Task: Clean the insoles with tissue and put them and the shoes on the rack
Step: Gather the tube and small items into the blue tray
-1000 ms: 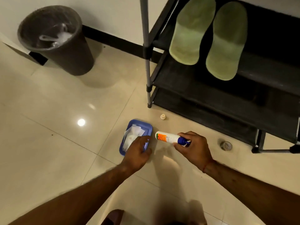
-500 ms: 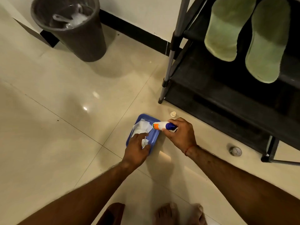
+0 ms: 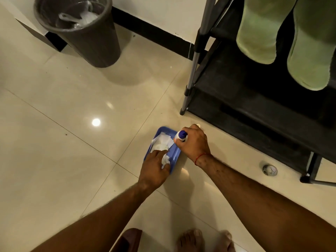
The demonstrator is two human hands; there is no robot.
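Blue plastic tray [image 3: 176, 158] sits on the tiled floor [image 3: 63, 160] just in front of the black shoe rack [image 3: 236, 99], with white tissue [image 3: 161, 142] piled inside it. The left hand [image 3: 154, 168] is over the tray's near end, fingers [image 3: 157, 152] curled. Thumb and fingers pinch a crumpled bit of the tissue, and the index tip rests on the pile. The right hand [image 3: 193, 142] is closed tight, all fingers clamped round a small white bottle [image 3: 181, 136], which it holds above the tray's far right corner. The bottle's dark blue end points up toward the camera; cap or base, cannot tell. The hand covers the bottle's body, so no label or writing can be read. A red thread [image 3: 200, 157] circles the right wrist. Two pale green insoles [image 3: 258, 33] lie side by side on an upper shelf of the rack, their rounded ends hanging over its front edge. Whether they touch, cannot tell. A dark waste bin [image 3: 91, 39] stands by the wall, well apart from the tray, with whitish rubbish inside. A round metal drain cover [image 3: 270, 170] sits in the floor near the rack's foot. Bare toes [image 3: 190, 239] show at the bottom edge.
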